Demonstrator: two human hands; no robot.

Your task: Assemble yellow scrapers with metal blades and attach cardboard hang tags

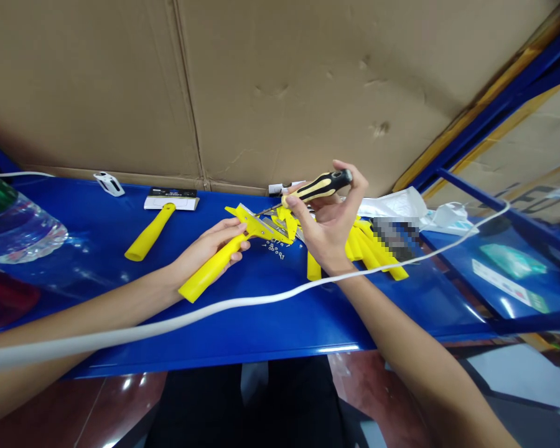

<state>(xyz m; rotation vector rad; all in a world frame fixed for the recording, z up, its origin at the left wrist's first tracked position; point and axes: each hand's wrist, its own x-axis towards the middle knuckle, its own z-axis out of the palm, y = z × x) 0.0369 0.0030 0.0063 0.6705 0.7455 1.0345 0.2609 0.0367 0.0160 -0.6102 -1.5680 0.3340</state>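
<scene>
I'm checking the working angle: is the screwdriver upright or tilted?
Tilted: the screwdriver slants down from the right hand toward the yellow tool in the left hand. Tip contact is unclear.

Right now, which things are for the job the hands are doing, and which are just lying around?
Looks like job things:
yellow tool, in the left hand
screwdriver, in the right hand
small metal bits
yellow handles, probably

Probably just around:
clear bottle
white cable
white wrapping
</scene>
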